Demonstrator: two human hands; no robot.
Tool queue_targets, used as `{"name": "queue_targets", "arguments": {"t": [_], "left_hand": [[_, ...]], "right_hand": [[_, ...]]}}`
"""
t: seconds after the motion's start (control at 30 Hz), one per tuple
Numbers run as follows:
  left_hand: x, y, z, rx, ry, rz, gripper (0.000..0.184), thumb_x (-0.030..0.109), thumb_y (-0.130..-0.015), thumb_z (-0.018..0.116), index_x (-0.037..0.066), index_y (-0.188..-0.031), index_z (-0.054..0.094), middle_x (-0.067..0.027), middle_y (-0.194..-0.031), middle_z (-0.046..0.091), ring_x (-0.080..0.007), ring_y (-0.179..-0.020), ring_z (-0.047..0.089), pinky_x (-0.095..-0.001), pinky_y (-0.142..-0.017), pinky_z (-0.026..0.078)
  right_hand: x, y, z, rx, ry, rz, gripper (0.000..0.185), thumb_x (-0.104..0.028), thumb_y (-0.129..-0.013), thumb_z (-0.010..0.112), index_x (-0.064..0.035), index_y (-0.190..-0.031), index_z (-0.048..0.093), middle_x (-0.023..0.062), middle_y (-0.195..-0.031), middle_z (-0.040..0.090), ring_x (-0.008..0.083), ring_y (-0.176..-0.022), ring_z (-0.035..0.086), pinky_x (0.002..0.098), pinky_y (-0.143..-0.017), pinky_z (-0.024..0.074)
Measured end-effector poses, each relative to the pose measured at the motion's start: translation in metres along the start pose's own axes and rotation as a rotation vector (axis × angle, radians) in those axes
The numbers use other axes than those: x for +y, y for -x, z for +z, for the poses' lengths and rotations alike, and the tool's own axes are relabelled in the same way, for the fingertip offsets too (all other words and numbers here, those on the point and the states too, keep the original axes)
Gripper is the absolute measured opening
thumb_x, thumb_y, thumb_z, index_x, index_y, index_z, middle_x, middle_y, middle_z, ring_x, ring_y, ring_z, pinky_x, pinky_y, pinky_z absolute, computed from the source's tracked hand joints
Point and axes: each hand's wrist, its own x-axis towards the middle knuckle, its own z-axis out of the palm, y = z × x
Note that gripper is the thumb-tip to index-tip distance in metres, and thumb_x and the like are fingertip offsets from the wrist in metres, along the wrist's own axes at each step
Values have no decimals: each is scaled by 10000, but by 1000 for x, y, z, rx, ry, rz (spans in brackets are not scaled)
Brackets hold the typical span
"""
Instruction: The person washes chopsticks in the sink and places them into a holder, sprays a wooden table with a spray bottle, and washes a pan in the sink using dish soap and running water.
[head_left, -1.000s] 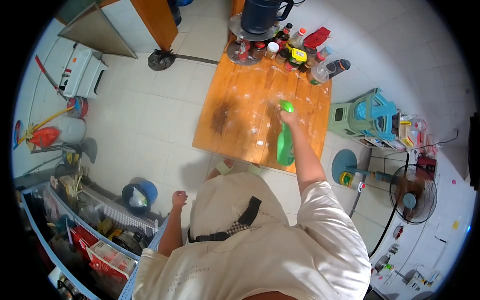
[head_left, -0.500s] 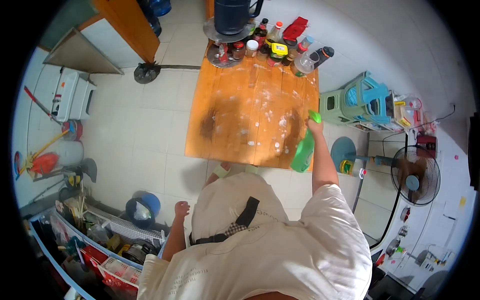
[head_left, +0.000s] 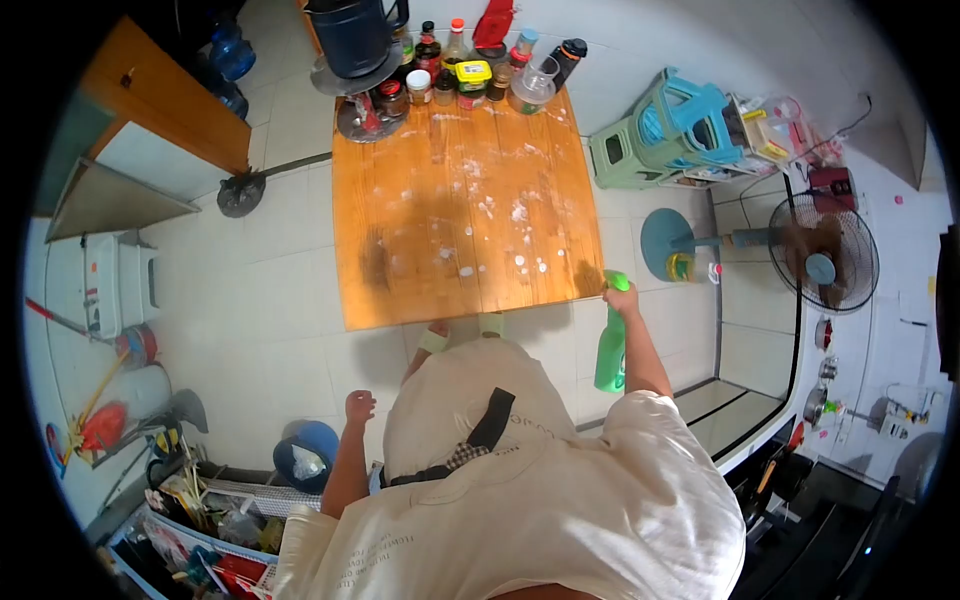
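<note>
A green spray bottle [head_left: 610, 350] hangs from my right hand [head_left: 622, 296], whose fingers wrap round its neck below the bright green trigger head. The bottle is just off the right front corner of a wooden table [head_left: 420, 220]. White foam-like spots and smears [head_left: 519, 212] lie scattered over the tabletop. My left hand [head_left: 360, 405] hangs low at my left side, away from the table, with its fingers loosely curled; I see nothing in it.
Along the table's back edge stand a dark pitcher [head_left: 350, 38], several sauce bottles and jars [head_left: 472, 82] and a clear plastic cup [head_left: 533, 85]. On the right are stacked stools [head_left: 640, 140] and a standing fan [head_left: 822, 262]. A blue bin [head_left: 310, 450] sits left of me.
My right hand has moved the spray bottle down and back, from over the table's right edge to beside its front corner. The whole view has shifted right. The left hand still hangs low.
</note>
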Motion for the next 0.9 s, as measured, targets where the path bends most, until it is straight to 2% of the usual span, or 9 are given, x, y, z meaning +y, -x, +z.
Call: {"name": "queue_targets", "arguments": {"t": [0.1,0.17,0.23,0.37,0.43,0.57,0.63,0.73,0.9], "left_hand": [[9,-4,1,-35,-25,8,188,181,-832,566,36,-951,581,-108,-720,627,-149,-563,546,-313,-445,474],[8,-9,0,-66,-73,9,200,210,-842,564,53,-965,574,-94,-759,630,-155,-614,566,-328,-500,490],[7,-10,1,-93,-111,6,212,239,-852,561,69,-978,567,-79,-799,632,-161,-665,586,-343,-554,507],[6,-9,0,-58,-97,-8,205,206,-837,566,54,-974,573,-86,-764,629,-155,-622,570,-326,-507,492],[0,-14,-2,-35,-63,-25,195,171,-828,567,37,-970,578,-88,-726,626,-141,-568,552,-305,-450,473],[-11,-11,-8,-16,-29,-56,222,174,-817,578,35,-990,570,-89,-719,623,-143,-571,555,-305,-445,473],[-20,-11,-12,12,-14,-63,227,174,-815,579,33,-993,568,-91,-717,624,-144,-570,556,-306,-440,473],[-30,-9,-18,-3,-1,-48,229,173,-816,576,29,-993,568,-96,-718,627,-149,-561,556,-307,-429,471],[-33,1,-30,10,-11,-79,234,163,-814,571,20,-999,569,-110,-725,633,-157,-546,554,-316,-427,474]], "right_hand": [[11,30,16,-69,-84,64,199,-187,-652,601,-87,-811,667,138,-779,664,295,-737,641,381,-649,498],[3,52,41,-19,-28,-287,127,-83,-675,583,-47,-772,657,42,-653,638,134,-594,596,285,-553,490],[-14,70,64,-138,-196,-315,152,-126,-678,591,-73,-805,656,89,-691,646,185,-635,616,317,-584,498],[-108,130,85,-273,198,-371,258,-228,-673,624,-149,-917,654,176,-828,636,336,-790,620,411,-690,494],[-131,134,112,-395,276,-529,356,-234,-639,645,-169,-989,645,131,-917,653,326,-881,615,409,-759,499],[-189,158,141,-432,155,-496,380,-255,-647,661,-183,-1019,639,134,-941,649,330,-898,611,414,-763,498],[-209,165,156,-365,92,-593,346,-173,-690,621,-191,-1034,645,140,-1007,638,328,-908,602,394,-763,491],[-224,155,181,-227,-60,-754,315,-159,-686,620,-183,-998,657,143,-949,651,325,-877,613,393,-740,493],[-253,111,162,-343,-12,-565,251,-234,-643,663,-130,-872,666,168,-886,651,340,-861,618,417,-741,494]]}}
